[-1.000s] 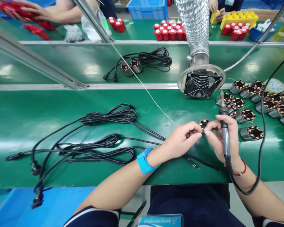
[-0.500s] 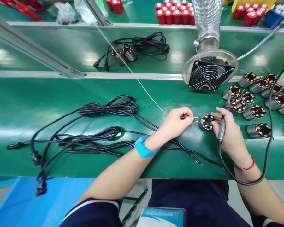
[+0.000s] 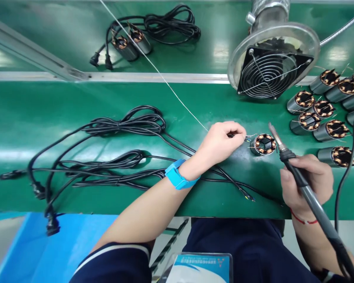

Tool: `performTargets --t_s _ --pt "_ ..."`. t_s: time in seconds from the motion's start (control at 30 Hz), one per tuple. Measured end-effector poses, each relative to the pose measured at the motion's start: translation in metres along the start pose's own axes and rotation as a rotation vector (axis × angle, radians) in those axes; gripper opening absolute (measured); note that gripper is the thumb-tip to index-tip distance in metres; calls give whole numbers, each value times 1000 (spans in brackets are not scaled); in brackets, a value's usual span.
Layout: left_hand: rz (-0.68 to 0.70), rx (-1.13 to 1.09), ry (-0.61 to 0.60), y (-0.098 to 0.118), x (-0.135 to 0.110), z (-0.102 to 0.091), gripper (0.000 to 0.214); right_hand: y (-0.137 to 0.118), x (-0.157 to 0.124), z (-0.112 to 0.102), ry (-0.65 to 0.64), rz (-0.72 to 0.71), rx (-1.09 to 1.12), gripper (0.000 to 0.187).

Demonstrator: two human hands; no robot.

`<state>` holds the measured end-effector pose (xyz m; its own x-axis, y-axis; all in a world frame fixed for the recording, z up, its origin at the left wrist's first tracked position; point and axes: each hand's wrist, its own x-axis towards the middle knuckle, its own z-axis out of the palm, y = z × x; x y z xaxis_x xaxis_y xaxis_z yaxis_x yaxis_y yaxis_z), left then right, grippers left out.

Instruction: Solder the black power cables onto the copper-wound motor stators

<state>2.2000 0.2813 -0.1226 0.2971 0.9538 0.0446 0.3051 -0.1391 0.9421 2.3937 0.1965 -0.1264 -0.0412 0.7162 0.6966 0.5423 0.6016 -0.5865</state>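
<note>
My left hand (image 3: 222, 140), with a blue strap at the wrist, is closed in a pinch on a black cable's thin stripped wires (image 3: 248, 138). A thin pale solder wire (image 3: 177, 96) runs from the upper left into the same hand. Just right of these fingertips a motor stator (image 3: 255, 149) with copper windings stands upright on the green bench. My right hand (image 3: 312, 181) grips a soldering iron (image 3: 312, 198) like a pen. The iron's tip points up and left, beside the stator's right rim and apart from it.
Bundled black power cables (image 3: 126, 125) lie across the left of the bench (image 3: 191, 204). More stators (image 3: 329, 131) stand at the right. A fan in a round hood (image 3: 265, 78) hangs over the back. Two stators (image 3: 125, 49) and a cable coil (image 3: 171, 25) lie behind the rail.
My right hand has moved right and down, away from the stator, and turned the soldering iron so its tip points toward it. My left hand keeps its pinch. The view has tilted down.
</note>
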Motion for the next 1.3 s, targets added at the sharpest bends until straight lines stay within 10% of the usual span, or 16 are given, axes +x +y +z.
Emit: performTargets --t_s 0.53,1.3 --pt "-11 61 1 5 2 0 17 -7 5 1 -177 38 36 22" --pt "-1 37 32 5 2 2 17 -4 4 2 -99 20 27 21"
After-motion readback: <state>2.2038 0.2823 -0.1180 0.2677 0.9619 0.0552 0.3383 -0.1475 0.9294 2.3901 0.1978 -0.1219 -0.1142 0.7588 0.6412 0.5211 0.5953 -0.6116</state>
